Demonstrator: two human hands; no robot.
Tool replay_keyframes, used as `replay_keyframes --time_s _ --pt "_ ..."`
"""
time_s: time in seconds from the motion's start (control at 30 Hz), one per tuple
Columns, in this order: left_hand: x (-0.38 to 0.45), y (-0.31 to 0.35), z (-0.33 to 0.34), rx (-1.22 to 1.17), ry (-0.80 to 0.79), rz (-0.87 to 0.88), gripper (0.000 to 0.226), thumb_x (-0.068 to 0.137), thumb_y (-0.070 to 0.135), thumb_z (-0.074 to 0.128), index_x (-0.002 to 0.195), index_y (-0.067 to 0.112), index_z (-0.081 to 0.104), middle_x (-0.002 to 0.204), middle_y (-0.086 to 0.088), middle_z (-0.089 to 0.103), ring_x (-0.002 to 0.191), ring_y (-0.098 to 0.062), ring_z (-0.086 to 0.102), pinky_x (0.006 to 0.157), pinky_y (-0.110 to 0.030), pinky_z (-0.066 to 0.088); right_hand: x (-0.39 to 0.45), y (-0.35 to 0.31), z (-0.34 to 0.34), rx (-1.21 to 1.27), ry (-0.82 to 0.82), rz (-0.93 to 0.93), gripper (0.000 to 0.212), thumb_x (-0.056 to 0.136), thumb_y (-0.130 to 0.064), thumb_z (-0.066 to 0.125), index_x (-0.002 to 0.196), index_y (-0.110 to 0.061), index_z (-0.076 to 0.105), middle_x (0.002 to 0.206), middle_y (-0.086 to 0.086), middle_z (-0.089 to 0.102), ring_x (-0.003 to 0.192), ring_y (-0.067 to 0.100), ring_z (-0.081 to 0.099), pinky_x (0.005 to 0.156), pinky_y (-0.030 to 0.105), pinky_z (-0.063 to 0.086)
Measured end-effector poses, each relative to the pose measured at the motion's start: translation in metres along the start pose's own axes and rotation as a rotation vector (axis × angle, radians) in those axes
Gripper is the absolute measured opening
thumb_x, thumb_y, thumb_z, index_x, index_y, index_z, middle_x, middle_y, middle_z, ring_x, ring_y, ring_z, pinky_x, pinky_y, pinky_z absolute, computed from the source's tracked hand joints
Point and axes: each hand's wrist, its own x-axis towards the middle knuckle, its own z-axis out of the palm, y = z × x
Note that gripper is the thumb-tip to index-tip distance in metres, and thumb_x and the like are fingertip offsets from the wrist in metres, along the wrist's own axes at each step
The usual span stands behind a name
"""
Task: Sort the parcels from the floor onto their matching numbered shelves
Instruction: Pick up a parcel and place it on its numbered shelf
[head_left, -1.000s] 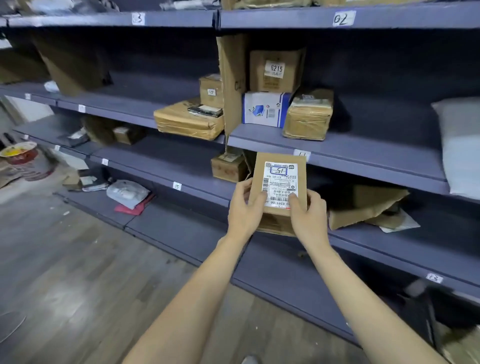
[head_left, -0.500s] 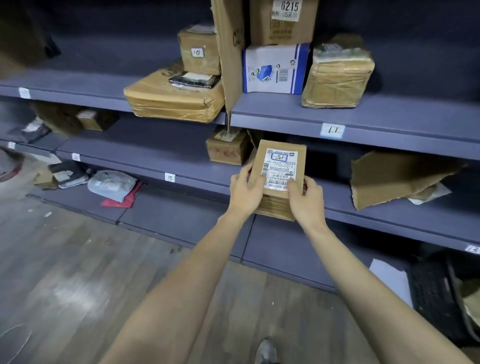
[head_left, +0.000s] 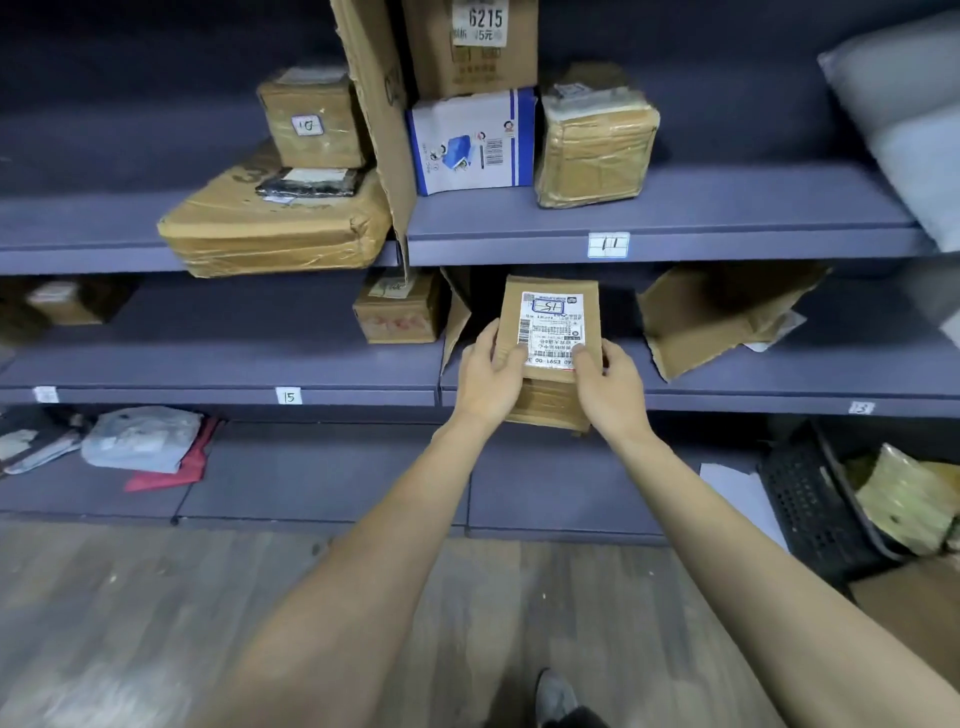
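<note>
Parcel (head_left: 551, 332) upright, label upside down, gripped by left hand (head_left: 488, 379), right hand (head_left: 608, 387)

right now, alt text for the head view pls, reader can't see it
Both hands, left hand and right hand, hold a small brown parcel with a white label at the edge of a grey shelf. A tag marked 15 sits further left on that level; a tag marked 11 is above.

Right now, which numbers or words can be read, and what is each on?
"6215", "5元": label on tall carton.
"10": sticker on small box.
"11": shelf tag.
"15": shelf tag.
"15", upside down, and "E591-00": label on held parcel.
Right shelf tag: blurred.
Fine print: unreadable.
</note>
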Motion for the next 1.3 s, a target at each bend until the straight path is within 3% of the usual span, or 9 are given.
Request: replay_keyframes --time_s 0.07,0.2,0.33,0.43,0.8,1.0,1.3 --pt "-0.012 0.0 -0.009 0.016 -0.015 0.015 0.062 0.074 0.052 0.052 0.133 0.032 0.053 0.125 0.004 0.06 0.12 -0.011 0.054 0.107 -0.042 0.043 -0.015 -0.004 0.004 0.016 0.032 0.006 0.016 0.1 -0.028 0.047 0.108 -0.02 0.058 0.107 -0.006 0.063 0.096 0.014 0.061 0.078 0.028 0.049" --pt "-0.039 -0.001 -0.034 0.024 0.018 -0.016 0.063 0.071 0.05 0.055 0.128 0.024 0.049 0.125 0.002 0.056 0.119 -0.014 0.053 0.106 -0.041 0.043 -0.048 -0.009 0.018 0.016 0.059 0.002 0.027 0.099 -0.027 0.049 0.121 -0.013 0.057 0.107 -0.005 0.062 0.091 0.01 0.06 0.066 0.02 0.043" --pt "-0.074 -0.009 -0.049 0.027 -0.017 -0.067 0.038 0.084 0.032 0.06 0.116 0.022 0.044 0.119 -0.001 0.057 0.114 -0.018 0.055 0.1 -0.039 0.044 -0.083 0.007 0.032 -0.035 0.077 0.064 0.037 0.095 -0.034 0.052 0.125 -0.012 0.055 0.118 0.002 0.06 0.099 0.018 0.06 0.078 0.03 0.048" --pt "-0.102 -0.026 -0.052 0.042 -0.04 -0.102 0.046 0.075 0.038 0.057 0.116 0.022 0.045 0.119 -0.001 0.056 0.114 -0.02 0.054 0.101 -0.043 0.044 -0.114 0.025 0.038 -0.075 0.071 0.13 0.044 0.09 -0.042 0.052 0.124 -0.014 0.054 0.119 0.006 0.059 0.101 0.021 0.061 0.093 0.042 0.05" --pt "-0.162 -0.059 -0.073 0.054 -0.025 -0.145 0.046 0.071 0.044 0.053 0.113 0.029 0.042 0.119 -0.002 0.054 0.116 -0.022 0.051 0.101 -0.046 0.043 -0.178 0.041 0.053 -0.147 0.074 0.156 0.041 0.095 -0.036 0.054 0.128 -0.012 0.053 0.122 0.008 0.059 0.102 0.022 0.06 0.091 0.039 0.049" --pt "-0.17 -0.063 -0.101 0.062 0.009 -0.165 0.047 0.069 0.046 0.05 0.112 0.03 0.043 0.119 0.001 0.056 0.116 -0.022 0.052 0.101 -0.047 0.044 -0.192 0.035 0.075 -0.13 0.022 0.174 0.039 0.094 -0.039 0.053 0.125 -0.016 0.052 0.121 0.006 0.058 0.105 0.024 0.06 0.096 0.047 0.048" --pt "-0.172 -0.062 -0.126 0.055 0.059 -0.187 0.04 0.073 0.044 0.051 0.111 0.033 0.044 0.115 0.005 0.057 0.117 -0.022 0.05 0.101 -0.046 0.044 -0.195 0.019 0.092 -0.149 -0.042 0.13 0.04 0.094 -0.039 0.053 0.127 -0.016 0.051 0.123 0.005 0.056 0.106 0.022 0.059 0.096 0.047 0.048"
